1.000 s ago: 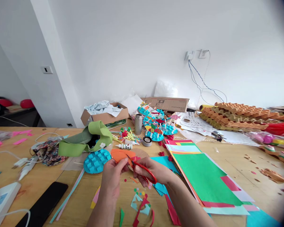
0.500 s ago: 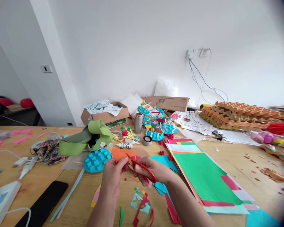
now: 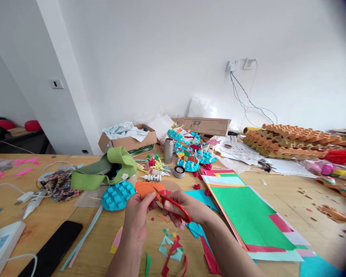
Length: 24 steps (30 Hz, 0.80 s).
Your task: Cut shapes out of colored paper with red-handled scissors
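Note:
My left hand (image 3: 140,207) pinches a piece of orange paper (image 3: 145,188) between thumb and fingers. In my right hand (image 3: 186,207) are red-handled scissors (image 3: 177,206), whose blades meet the orange paper at its right part. Beneath and behind the hands lies a round brown cardboard piece (image 3: 173,187), partly covered. A blue woven-looking disc (image 3: 118,195) rests just left of my left hand. Below the hands, paper scraps (image 3: 171,248) in red, light blue and other colours are scattered on the wooden table.
Coloured paper sheets (image 3: 242,211) are stacked at right. Behind the hands stand a steel flask (image 3: 168,151), a tape roll (image 3: 179,171) and glue bottles (image 3: 152,177). A green felt bag (image 3: 103,173) and a black phone (image 3: 53,248) lie left. Egg trays (image 3: 288,142) are piled at back right.

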Each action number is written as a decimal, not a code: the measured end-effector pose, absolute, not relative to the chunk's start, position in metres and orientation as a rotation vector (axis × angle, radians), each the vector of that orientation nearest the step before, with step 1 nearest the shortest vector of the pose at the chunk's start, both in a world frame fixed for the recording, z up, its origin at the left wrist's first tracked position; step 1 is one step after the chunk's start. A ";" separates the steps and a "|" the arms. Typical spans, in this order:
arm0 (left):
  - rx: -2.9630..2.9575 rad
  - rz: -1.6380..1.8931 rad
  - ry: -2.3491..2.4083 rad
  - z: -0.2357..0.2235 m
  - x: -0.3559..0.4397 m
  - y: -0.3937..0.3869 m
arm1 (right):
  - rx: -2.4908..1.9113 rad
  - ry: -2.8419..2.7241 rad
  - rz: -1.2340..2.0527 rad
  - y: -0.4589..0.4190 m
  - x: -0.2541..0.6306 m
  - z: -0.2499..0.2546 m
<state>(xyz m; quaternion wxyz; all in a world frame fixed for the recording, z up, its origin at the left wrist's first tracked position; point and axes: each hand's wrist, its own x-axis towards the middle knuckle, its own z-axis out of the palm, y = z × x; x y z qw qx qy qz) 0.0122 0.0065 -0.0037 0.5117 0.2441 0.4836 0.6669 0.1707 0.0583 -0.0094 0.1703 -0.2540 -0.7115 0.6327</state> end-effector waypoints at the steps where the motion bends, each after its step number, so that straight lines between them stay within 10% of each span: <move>1: 0.585 1.605 1.163 -0.003 0.013 0.006 | -0.718 -2.015 1.801 0.058 0.171 -0.009; 24: 0.626 1.591 1.191 -0.006 0.008 0.007 | -0.740 -2.086 1.818 0.058 0.172 -0.004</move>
